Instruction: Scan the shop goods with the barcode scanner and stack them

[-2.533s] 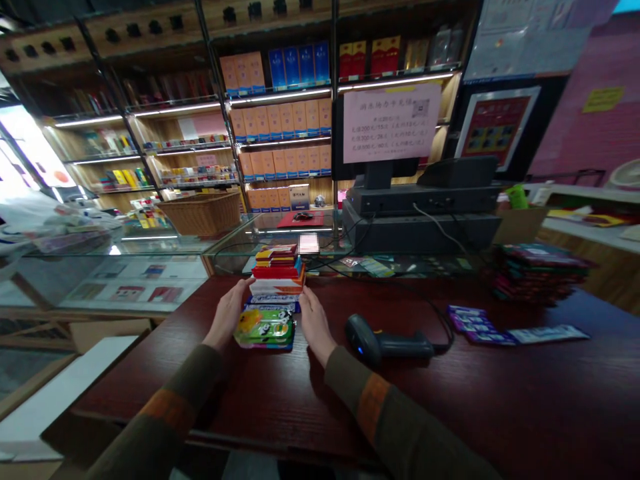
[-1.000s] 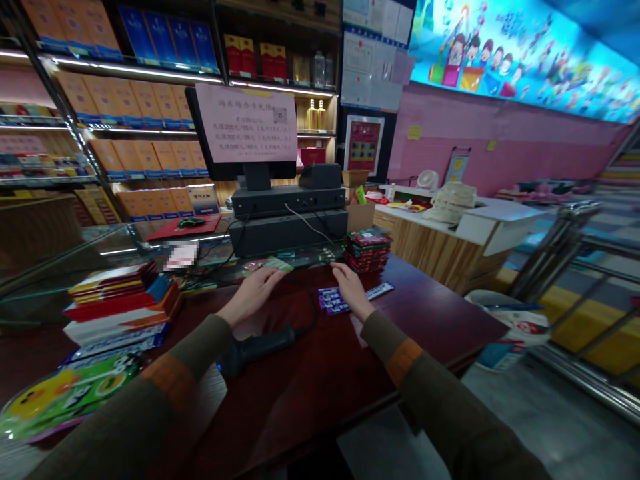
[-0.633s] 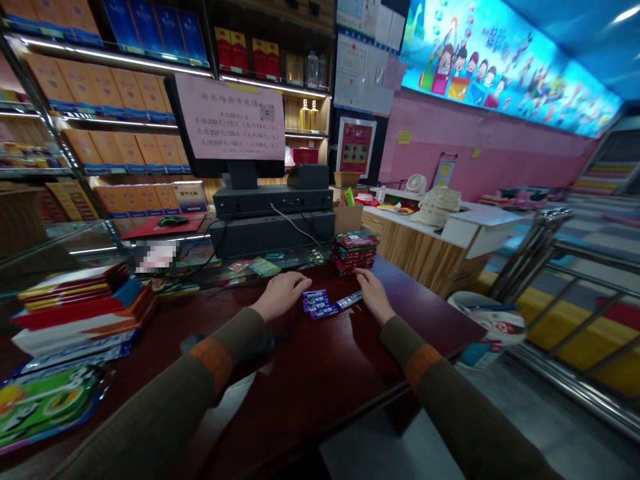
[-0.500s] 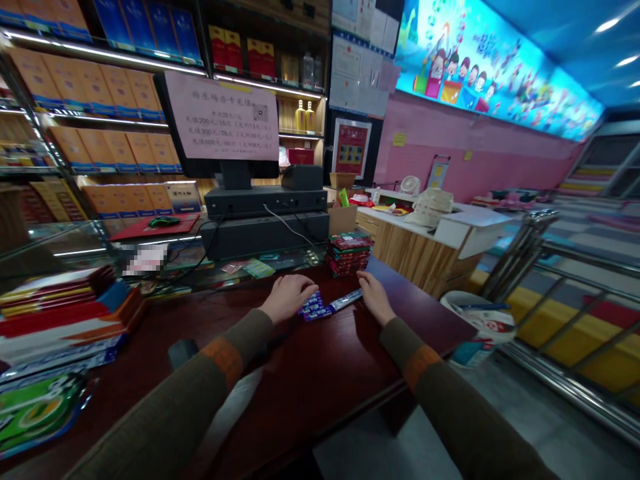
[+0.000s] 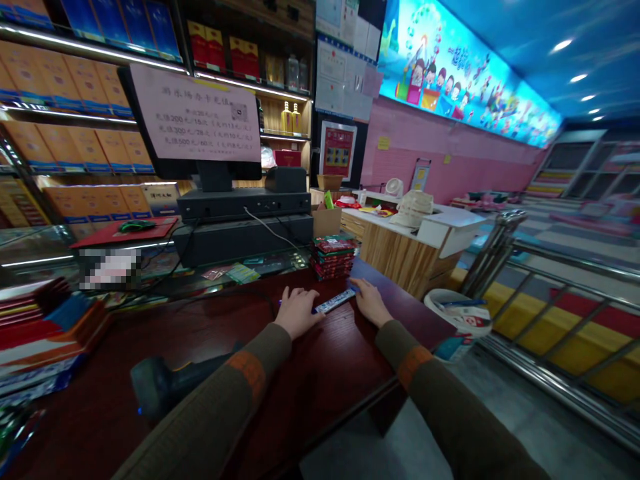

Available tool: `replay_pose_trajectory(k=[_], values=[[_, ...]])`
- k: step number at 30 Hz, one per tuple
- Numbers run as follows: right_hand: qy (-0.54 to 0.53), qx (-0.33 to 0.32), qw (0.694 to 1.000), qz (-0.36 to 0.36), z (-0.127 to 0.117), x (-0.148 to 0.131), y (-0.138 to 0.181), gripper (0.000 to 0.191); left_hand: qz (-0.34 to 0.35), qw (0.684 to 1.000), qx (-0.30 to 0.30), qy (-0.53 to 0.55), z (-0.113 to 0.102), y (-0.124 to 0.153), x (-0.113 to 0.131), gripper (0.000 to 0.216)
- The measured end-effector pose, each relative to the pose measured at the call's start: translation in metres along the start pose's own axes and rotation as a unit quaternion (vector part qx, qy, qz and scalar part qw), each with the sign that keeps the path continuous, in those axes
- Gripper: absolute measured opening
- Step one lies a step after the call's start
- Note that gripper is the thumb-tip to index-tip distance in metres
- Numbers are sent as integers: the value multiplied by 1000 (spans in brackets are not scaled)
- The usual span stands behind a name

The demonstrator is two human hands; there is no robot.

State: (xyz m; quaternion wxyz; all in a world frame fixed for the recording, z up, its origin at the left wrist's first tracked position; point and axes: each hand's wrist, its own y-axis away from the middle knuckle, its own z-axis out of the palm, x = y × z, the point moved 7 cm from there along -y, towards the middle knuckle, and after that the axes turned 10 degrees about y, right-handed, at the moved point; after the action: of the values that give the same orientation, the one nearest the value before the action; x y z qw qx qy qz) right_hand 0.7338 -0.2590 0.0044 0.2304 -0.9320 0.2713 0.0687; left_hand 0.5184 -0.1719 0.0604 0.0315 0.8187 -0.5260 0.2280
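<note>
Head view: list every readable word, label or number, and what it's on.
"200", "300", "500": start three lines of the pink sign on the monitor; other characters blurred.
Wall banner: large characters, unreadable.
Long packet, packet stack, shelf boxes: print too small to read.

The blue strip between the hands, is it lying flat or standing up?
Lying flat: the strip rests lengthwise on the counter, between the left hand and right hand.
</note>
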Motion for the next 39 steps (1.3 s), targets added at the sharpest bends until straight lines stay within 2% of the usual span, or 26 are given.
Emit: replay_pose_trajectory(k=[4, 8, 16, 21, 28, 34, 39], values=[[12, -49, 999, -7, 3, -6, 6, 57, -2, 1000, -1, -27, 8, -2, 4, 52], [24, -60, 998, -25, 1, -13, 10, 56, -8, 999, 16, -36, 11, -3, 4, 48], [25, -47, 998, -23, -4, -9, 13, 54, 5, 999, 37, -40, 13, -6, 13, 35], [5, -11, 999, -43, -14, -3, 18, 50, 29, 997, 58, -41, 8, -7, 20, 34], [-41, 32, 995, -82, -36, -20, 20, 46, 43, 997, 57, -17, -22, -3, 12, 39], [-100, 53, 982, -154, -49, -63, 16, 43, 80, 994, 69, 0, -57, 10, -22, 38], [-161, 35, 964, -209, -48, -107, 13, 38, 103, 992, 77, 15, -92, 33, -51, 34]])
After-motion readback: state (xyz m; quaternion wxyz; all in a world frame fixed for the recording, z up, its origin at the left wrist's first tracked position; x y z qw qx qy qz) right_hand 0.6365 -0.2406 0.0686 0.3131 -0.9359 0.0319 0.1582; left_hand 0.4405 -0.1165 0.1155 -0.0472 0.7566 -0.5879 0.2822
